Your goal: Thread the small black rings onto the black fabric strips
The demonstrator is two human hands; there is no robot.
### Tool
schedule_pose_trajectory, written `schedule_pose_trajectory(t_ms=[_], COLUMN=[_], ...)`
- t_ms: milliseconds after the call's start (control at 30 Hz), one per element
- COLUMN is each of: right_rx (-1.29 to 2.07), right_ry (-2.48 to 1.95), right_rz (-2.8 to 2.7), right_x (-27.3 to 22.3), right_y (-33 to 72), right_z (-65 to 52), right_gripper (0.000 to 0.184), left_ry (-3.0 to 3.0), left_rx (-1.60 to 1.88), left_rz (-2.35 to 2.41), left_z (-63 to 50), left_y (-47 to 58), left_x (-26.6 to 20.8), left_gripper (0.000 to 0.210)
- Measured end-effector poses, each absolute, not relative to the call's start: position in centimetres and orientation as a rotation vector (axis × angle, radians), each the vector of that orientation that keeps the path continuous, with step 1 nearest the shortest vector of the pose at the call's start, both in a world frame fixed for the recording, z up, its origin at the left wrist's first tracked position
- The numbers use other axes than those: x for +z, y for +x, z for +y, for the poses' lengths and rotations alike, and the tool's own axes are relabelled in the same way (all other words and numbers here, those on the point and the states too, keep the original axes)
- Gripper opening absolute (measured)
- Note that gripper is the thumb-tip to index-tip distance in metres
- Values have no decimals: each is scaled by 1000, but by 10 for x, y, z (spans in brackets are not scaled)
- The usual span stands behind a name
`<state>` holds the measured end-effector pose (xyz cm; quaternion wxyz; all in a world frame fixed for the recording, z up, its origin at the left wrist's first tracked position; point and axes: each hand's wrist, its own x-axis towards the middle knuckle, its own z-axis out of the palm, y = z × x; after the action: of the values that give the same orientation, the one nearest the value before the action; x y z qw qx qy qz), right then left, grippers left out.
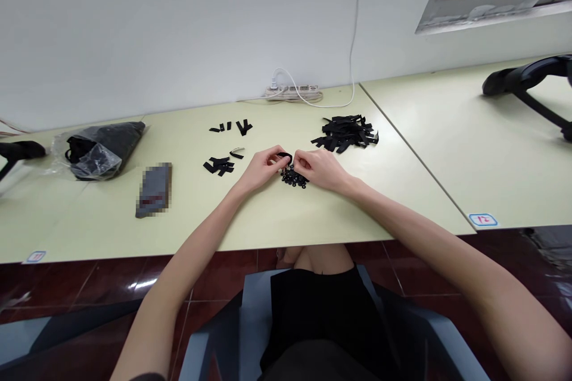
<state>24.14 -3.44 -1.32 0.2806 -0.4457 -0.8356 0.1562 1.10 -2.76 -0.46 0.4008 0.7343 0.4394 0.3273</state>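
Both hands meet mid-table: the left hand (263, 168) and right hand (318, 168) pinch one small black strap piece (285, 157) between closed fingertips, just above a cluster of black rings (294, 178). Bare table (277, 220) runs to the near edge; a strap pile (346, 132) lies well right, finished pieces (220, 165) left.

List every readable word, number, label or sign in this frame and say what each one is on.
"12", roughly, in red on the blue-edged sticker at the front right corner of the table; small, so not certain.
Blue-edged sticker at the front left table edge: red marks, too small to read.
Dark flat object on the table: pixelated, nothing readable.
Power strip, plastic bag: no legible text.
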Motion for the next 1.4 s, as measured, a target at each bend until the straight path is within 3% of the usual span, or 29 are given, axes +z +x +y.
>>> schedule_pose_trajectory(t_ms=[667, 1400], right_rx=[357, 367], right_ry=[-1161, -1182], right_rz=[-2258, -2242], right_x=[-16, -17], right_y=[241, 242], right_z=[-34, -33], right_gripper=[31, 29], left_ry=[1883, 1852], left_rx=[826, 850], left_rz=[1090, 1076], left_z=[-27, -26], left_y=[11, 12], left_x=[-6, -7], left_gripper=[33, 38])
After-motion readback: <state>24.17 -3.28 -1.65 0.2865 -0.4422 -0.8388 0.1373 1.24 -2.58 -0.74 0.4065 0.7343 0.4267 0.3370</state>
